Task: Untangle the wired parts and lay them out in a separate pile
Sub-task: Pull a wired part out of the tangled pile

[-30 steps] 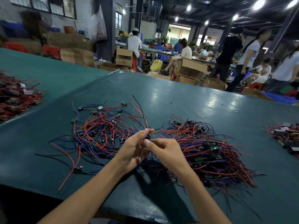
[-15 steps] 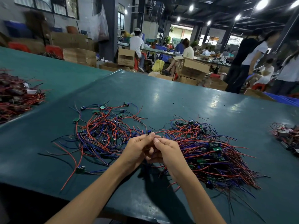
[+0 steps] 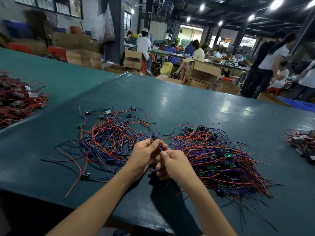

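A part [image 3: 154, 138] is pinched in the left hand [image 3: 144, 155], and its wires are pinched by the right hand [image 3: 177, 165], above the desk [image 3: 170, 103] near its front edge. It is held between a loose pile [image 3: 109, 133] leftward and a dense pile [image 3: 219, 157] rightward.

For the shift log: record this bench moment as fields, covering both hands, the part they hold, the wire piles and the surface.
Left hand: pinches the wired part near its top
Right hand: pinches the same part's wires just below
Left pile: loose spread of red and blue wires with small green boards
Right pile: denser heap of the same kind
Table: teal-green sheet; hands between the two piles
Far-left pile: mostly red wires
Far-right pile: partly cut off by the frame
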`<state>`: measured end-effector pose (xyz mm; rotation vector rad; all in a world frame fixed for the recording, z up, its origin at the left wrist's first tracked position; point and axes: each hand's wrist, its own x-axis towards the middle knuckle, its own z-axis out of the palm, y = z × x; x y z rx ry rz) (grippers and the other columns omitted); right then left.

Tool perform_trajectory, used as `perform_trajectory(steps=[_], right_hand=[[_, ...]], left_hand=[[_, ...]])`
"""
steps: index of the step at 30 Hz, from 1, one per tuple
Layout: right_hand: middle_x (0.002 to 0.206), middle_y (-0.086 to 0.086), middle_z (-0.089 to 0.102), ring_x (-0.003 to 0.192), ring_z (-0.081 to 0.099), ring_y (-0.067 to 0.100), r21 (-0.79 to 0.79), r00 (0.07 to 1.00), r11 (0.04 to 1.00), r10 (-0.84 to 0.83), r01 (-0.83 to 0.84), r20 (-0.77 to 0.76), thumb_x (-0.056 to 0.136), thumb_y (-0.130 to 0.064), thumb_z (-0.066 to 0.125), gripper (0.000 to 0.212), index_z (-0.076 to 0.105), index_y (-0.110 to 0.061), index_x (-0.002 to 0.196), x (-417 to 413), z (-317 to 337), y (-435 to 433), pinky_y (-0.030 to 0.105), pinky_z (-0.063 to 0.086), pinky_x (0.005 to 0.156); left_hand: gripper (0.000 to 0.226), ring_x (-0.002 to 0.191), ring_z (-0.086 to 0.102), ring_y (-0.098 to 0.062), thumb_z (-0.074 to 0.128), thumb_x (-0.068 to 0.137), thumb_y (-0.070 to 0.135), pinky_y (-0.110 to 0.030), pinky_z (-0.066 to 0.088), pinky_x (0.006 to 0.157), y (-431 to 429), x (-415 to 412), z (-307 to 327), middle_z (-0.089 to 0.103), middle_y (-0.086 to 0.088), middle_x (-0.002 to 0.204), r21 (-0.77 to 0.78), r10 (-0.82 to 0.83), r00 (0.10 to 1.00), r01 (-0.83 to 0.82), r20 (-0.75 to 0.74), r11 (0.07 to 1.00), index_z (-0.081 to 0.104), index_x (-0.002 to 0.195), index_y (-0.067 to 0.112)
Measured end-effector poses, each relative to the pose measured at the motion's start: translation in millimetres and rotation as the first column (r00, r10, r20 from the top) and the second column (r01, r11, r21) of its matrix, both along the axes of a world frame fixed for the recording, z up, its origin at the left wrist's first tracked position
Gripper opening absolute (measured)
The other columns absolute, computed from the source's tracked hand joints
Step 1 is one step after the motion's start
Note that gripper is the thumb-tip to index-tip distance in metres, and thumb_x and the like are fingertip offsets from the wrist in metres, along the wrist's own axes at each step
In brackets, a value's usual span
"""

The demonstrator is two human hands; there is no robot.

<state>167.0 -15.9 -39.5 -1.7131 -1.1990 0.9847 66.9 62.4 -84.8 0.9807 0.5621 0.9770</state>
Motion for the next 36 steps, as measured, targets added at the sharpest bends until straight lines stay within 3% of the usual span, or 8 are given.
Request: perform_trajectory(steps=[3,19,23,29,33,36], right_hand=[[0.059,0.004,0.068,0.054,0.066,0.023,0.006,0.998,1.000,-0.004,0.003,0.056,0.107,-0.017,0.042,0.037,0.061,-0.011,0.076,0.1,-5.9,-4.8,0.040,0.060,0.058],[0.058,0.007,0.063,0.052,0.062,0.022,-0.048,0.990,0.997,-0.062,0.056,-0.129,0.108,-0.016,0.043,0.032,0.065,-0.005,0.087,5.0,-16.9,-46.4,0.031,0.052,0.048],[0.053,0.003,0.056,0.040,0.052,0.018,-0.044,0.995,0.995,-0.090,0.088,-0.047,0.107,-0.014,0.044,0.031,0.069,-0.010,0.090,8.9,-26.9,-46.7,0.030,0.049,0.042],[0.044,-0.007,0.044,0.032,0.048,0.017,-0.054,0.998,0.997,-0.052,0.054,0.037,0.105,-0.022,0.048,0.027,0.072,-0.019,0.094,17.1,-32.4,-43.2,0.050,0.055,0.051],[0.047,-0.005,0.039,0.035,0.035,0.010,-0.041,0.982,0.998,-0.061,0.055,-0.176,0.106,-0.014,0.049,0.018,0.065,-0.018,0.113,21.5,-32.3,-42.1,0.033,0.049,0.038],[0.050,0.001,0.044,0.036,0.037,0.015,0.005,0.970,0.995,-0.095,0.098,-0.223,0.105,-0.011,0.049,0.017,0.061,-0.022,0.112,19.6,-35.4,-45.6,0.032,0.048,0.038]], left_hand=[[0.020,0.080,0.069,-0.030,0.049,0.104,0.007,-0.035,0.057,0.067,0.0,0.9,2.0,0.073,-0.012,0.083,0.003,0.053,0.999,-0.052,-0.015,0.999,0.063,0.092,0.000],[0.019,0.078,0.075,-0.028,0.048,0.105,0.006,-0.039,0.063,0.069,-0.9,0.1,5.6,0.073,-0.012,0.078,-0.081,0.127,0.990,-0.132,-0.066,0.988,0.061,0.096,-0.005],[0.020,0.082,0.075,-0.030,0.048,0.105,0.007,-0.038,0.062,0.071,0.0,-1.1,4.7,0.073,-0.015,0.082,-0.069,0.125,0.988,-0.131,-0.085,0.989,0.062,0.098,-0.006],[0.019,0.080,0.075,-0.028,0.049,0.105,0.007,-0.037,0.063,0.070,2.0,-0.7,2.7,0.074,-0.013,0.081,-0.080,0.143,0.987,-0.149,-0.076,0.986,0.061,0.099,-0.006],[0.019,0.079,0.076,-0.026,0.049,0.105,0.007,-0.033,0.061,0.066,1.6,1.4,2.6,0.075,-0.013,0.083,-0.087,0.132,0.988,-0.139,-0.081,0.986,0.062,0.098,-0.005],[0.015,0.085,0.076,-0.026,0.051,0.104,0.004,-0.031,0.060,0.068,1.5,-1.3,4.6,0.076,-0.017,0.096,-0.066,0.091,0.993,-0.096,-0.074,0.993,0.063,0.108,-0.004]])
